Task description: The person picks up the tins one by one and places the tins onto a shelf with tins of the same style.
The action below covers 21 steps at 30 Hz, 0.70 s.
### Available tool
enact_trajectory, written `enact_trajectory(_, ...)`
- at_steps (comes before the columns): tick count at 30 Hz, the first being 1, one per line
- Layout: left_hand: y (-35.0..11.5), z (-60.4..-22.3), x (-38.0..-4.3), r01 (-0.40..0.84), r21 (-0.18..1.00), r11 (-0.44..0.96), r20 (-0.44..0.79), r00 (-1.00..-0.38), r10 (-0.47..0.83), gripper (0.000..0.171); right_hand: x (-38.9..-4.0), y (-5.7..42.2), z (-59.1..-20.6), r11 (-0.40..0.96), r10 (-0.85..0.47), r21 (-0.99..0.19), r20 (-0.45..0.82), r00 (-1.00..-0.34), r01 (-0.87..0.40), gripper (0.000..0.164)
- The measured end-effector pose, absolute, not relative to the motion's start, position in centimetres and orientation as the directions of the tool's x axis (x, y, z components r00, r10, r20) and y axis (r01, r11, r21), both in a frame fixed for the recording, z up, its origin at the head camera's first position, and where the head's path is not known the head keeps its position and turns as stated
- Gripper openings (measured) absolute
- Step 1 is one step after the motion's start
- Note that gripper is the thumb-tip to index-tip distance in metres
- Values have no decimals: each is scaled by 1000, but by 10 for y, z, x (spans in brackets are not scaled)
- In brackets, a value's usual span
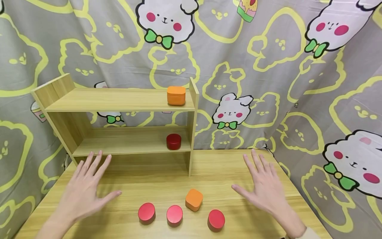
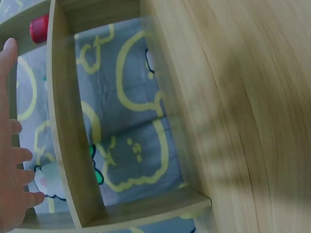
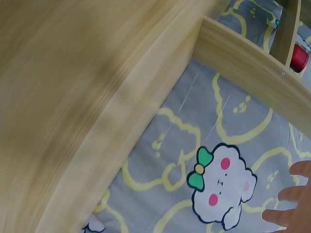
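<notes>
My left hand (image 1: 82, 191) hovers with spread fingers in front of the wooden shelf's left side, holding nothing. On the right, my right hand (image 1: 265, 187) is likewise spread above the table, also holding nothing. Between them on the table lie a red round box (image 1: 146, 212), a pinkish-red round box (image 1: 174, 215), an orange rounded-square box (image 1: 194, 199) and another red round box (image 1: 216, 219). A second orange box (image 1: 176, 95) sits on the shelf's top board at the right. Below it, a dark red round box (image 1: 173, 141) stands on the middle board, also seen in both wrist views.
The wooden shelf (image 1: 119, 99) stands at the back left of the wooden table (image 1: 229, 166). A grey curtain (image 1: 226, 73) with yellow outlines and white cartoon animals hangs behind and along the sides.
</notes>
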<state>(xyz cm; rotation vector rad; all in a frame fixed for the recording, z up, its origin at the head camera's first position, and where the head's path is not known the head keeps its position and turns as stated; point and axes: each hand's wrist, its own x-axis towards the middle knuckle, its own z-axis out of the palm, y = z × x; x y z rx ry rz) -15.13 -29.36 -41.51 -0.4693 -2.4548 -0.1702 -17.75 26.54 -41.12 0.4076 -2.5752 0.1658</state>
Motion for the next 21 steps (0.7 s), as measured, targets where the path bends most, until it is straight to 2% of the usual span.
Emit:
enact_trajectory(8,-313,-411,-152,379,99,920,672,-708,219,110,-187,239,-416,928,-252,-103,535,-807,-358,109)
enact_trajectory(16,-337,-407,-148,338,299,893,689,-724,43,90,-200,208,-421,857,-252,-218,614,-748,-467,94)
enact_trajectory(21,-352,-410,-153,332,342,879,744,-667,-37,82,-208,190,-423,806,-220,-313,631,-744,-503,83)
